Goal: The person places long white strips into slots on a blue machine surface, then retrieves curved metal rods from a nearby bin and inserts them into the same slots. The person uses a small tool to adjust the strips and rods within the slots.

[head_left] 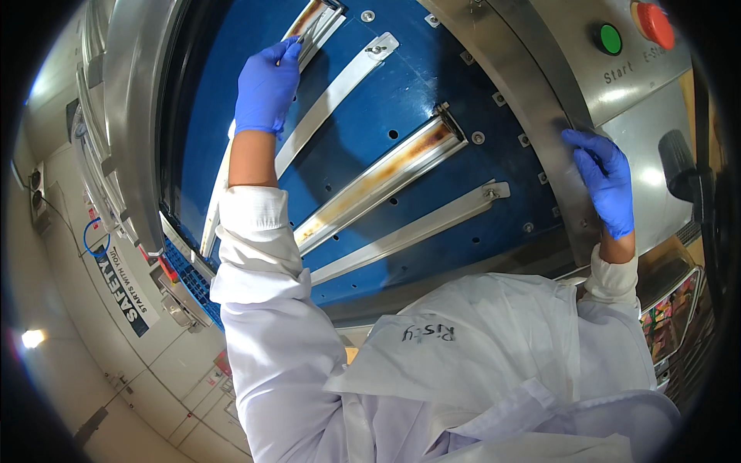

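My left hand (268,89), in a blue glove, reaches over a blue machine bed (363,116). Its fingers pinch together at the far metal bar (310,17), which has a brown-stained strip along its top. A thin, pointed metal piece shows by the fingertips, too small to name. My right hand (606,181), also gloved in blue, rests on the curved steel rim (552,116) with its fingers extended and slightly bent. Nearer me lies a second metal bar (378,185) with brown scorch marks. Pale strips (336,92) run beside the bars.
A steel panel at the right carries a green button (608,38) and a red knob (654,25). Hoses (94,147) and a steel frame stand at the left. A blue crate (189,278) sits below them. Colourful packs (671,320) fill a rack at the lower right.
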